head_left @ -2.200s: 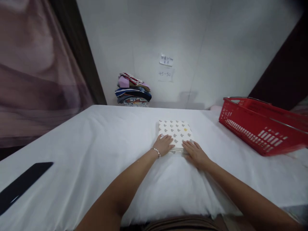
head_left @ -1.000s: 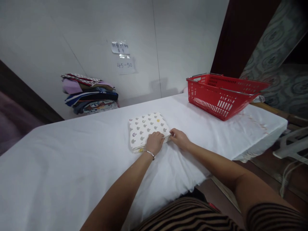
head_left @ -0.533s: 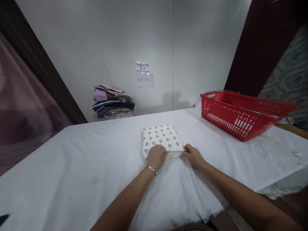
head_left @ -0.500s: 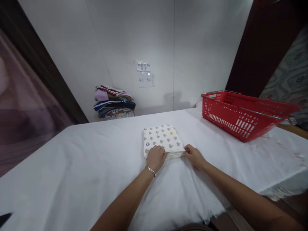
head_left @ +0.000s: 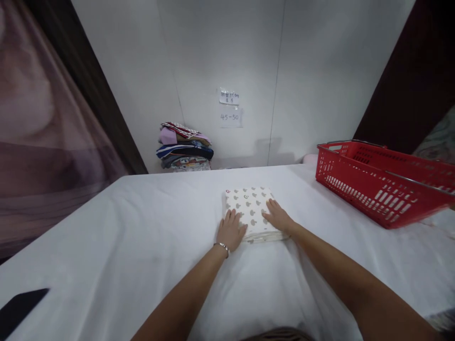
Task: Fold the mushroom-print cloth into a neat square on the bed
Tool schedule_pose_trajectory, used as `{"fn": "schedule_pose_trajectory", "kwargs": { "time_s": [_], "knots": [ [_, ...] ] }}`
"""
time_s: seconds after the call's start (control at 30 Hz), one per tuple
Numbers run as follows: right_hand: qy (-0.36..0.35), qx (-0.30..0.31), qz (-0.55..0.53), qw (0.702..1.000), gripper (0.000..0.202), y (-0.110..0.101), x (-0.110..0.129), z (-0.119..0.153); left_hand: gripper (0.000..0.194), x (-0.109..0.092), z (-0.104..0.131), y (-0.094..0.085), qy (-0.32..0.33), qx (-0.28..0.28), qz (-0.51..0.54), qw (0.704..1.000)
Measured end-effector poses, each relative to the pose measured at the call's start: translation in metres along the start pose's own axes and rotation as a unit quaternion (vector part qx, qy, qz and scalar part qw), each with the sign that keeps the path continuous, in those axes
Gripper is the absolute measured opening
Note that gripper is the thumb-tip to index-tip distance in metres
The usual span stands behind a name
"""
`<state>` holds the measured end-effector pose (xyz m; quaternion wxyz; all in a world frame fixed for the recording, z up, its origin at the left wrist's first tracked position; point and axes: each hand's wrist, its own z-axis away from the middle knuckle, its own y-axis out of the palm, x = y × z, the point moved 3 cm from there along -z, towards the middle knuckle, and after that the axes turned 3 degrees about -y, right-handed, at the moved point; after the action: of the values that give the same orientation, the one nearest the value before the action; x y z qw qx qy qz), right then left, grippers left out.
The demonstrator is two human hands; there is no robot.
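Note:
A folded white cloth (head_left: 253,208) with a grey mushroom-like print lies in a neat rectangle on the white-covered table (head_left: 159,227). Its layered near edge faces me. My left hand (head_left: 231,231), with a silvery bracelet at the wrist, rests on the cloth's near left corner, fingers spread. On the right part of the cloth lies my right hand (head_left: 277,218), palm down with the fingers stretched out. Both hands press flat on the fabric and grip nothing.
A red plastic basket (head_left: 369,184) with metal handles stands at the right. Folded clothes (head_left: 186,148) are stacked by the back wall, left of paper signs (head_left: 231,117). A dark flat object (head_left: 23,310) lies at the near left. A pinkish curtain (head_left: 42,142) hangs at far left.
My right hand has let go of the cloth's near right corner and now lies flat on top. My left hand's fingers have spread at the left corner. The view has turned slightly left.

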<state>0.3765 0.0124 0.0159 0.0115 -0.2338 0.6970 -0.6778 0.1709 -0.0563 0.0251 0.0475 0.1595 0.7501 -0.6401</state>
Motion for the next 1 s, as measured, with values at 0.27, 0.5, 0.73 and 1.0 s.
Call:
{"fn": "schedule_pose_trajectory", "kwargs": {
  "time_s": [0.27,0.5,0.73,1.0],
  "knots": [
    [0.014,0.023,0.026,0.999,0.062,0.014,-0.011,0.005,0.054,0.008,0.007,0.012,-0.028,0.045,0.053,0.997],
    [0.001,-0.03,0.032,0.999,0.064,-0.003,-0.005,-0.059,0.057,0.018,-0.039,-0.006,-0.05,0.042,0.077,0.995],
    [0.001,0.015,0.064,0.998,0.06,0.019,-0.019,-0.092,0.059,0.012,-0.044,0.021,-0.061,0.045,0.039,0.996],
    [0.063,-0.045,-0.107,0.991,0.061,0.008,-0.034,-0.095,0.056,0.036,-0.049,0.018,-0.136,-0.011,0.147,0.98]
  ]
}}
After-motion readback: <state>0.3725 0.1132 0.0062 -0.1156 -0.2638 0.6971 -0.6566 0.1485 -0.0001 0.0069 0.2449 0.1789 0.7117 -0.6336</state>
